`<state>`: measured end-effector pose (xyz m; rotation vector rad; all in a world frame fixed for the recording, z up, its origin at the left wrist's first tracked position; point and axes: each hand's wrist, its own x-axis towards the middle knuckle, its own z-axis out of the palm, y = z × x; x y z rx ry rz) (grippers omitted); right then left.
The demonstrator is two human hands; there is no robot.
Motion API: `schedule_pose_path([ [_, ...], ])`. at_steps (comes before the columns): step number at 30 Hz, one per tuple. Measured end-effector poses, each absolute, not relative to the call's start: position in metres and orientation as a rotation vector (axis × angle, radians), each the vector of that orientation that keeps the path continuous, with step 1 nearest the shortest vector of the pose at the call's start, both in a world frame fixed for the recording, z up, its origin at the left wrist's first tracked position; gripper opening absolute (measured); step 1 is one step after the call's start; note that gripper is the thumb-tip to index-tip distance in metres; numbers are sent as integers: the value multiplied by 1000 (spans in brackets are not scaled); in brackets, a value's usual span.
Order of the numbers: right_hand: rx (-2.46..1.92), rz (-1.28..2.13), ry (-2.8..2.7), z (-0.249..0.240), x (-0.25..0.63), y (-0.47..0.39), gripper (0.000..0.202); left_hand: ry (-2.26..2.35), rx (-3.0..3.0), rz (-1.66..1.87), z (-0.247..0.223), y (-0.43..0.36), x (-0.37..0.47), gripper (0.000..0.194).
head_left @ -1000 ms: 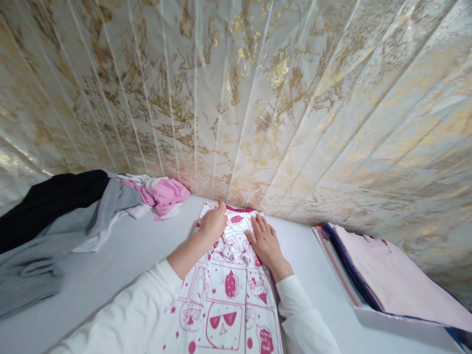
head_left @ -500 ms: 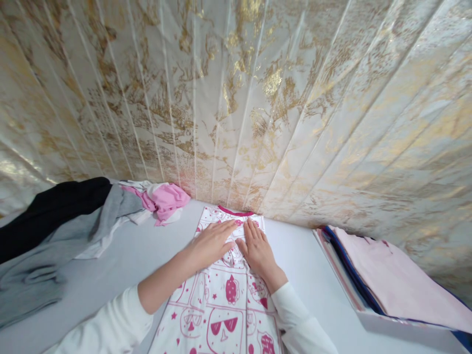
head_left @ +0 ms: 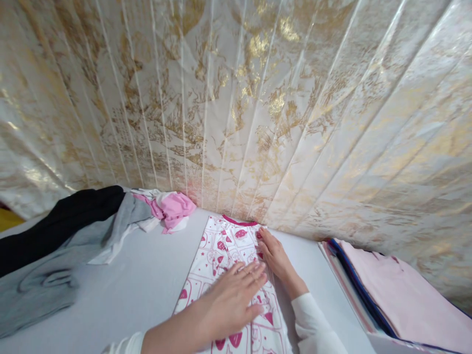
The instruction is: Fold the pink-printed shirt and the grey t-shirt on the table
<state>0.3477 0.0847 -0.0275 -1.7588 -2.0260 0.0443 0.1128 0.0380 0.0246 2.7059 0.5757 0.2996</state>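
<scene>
A white garment with pink cartoon print (head_left: 210,260) and a dark pink neckband lies lengthwise on the light surface, its neckband toward the curtain. My left hand (head_left: 236,297) is over the middle of the garment, palm down, fingers extended and slightly blurred, holding nothing. Near the garment's upper right edge rests my right hand (head_left: 275,253), its fingers stretched out on the fabric and gripping nothing. White sleeves cover both forearms.
Loose clothes lie at the left: a black piece (head_left: 62,223), a grey piece (head_left: 47,290) and a pink piece (head_left: 177,209). Folded clothes with light pink on top (head_left: 409,295) are stacked at the right. A gold-patterned curtain (head_left: 236,108) hangs behind the surface (head_left: 140,285).
My left hand has moved down the garment, toward me and rightward. My right hand has shifted to the garment's upper right edge. The view has tilted slightly.
</scene>
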Motion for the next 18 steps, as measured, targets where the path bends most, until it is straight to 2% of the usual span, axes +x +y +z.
schedule_pose_path([
  [6,-1899,24,-2159,-25,351,89,54,460,2608,197,0,10,121,66],
  [11,-1970,-3,-2145,-21,347,90,55,370,2629,124,-1,-2,117,71],
  [14,-1927,-34,-2139,-17,348,88,53,251,2692,143,6,-4,111,54],
  [18,-1824,-80,-2149,-14,343,82,50,313,2735,345,19,6,101,34],
])
